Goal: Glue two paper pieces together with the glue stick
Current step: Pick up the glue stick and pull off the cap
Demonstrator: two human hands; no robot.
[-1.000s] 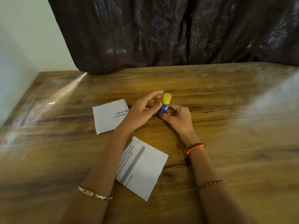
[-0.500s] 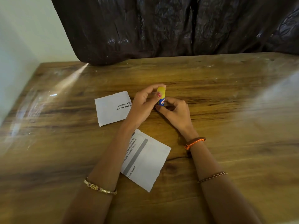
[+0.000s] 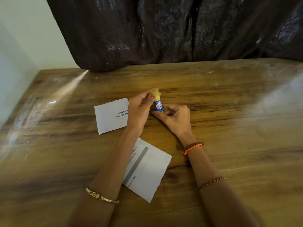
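A blue glue stick (image 3: 158, 106) with a yellow cap (image 3: 155, 94) stands nearly upright near the middle of the wooden table (image 3: 229, 112), held between both hands. The left hand (image 3: 140, 108) is closed around the yellow cap, thumb and fingers pinching it from either side. The right hand (image 3: 173, 118) is clamped on the lower part of the blue barrel, fingers curled round it and thumb pressed against its near side. The cap sits on the barrel; whether it has begun to lift cannot be told. A small white paper piece (image 3: 111, 115) with a few printed words lies flat just left of the left hand, its right edge hidden behind that hand. A larger paper piece (image 3: 147, 171) with a grey stripe and lines of print lies nearer the front edge of the table, between the two forearms, its left part covered by the left forearm. A gold bangle (image 3: 101, 196) circles the left forearm; an orange braided band (image 3: 191, 147) and a thin chain bracelet (image 3: 211, 182) sit on the right. A dark curtain (image 3: 180, 30) hangs along the far edge of the table.
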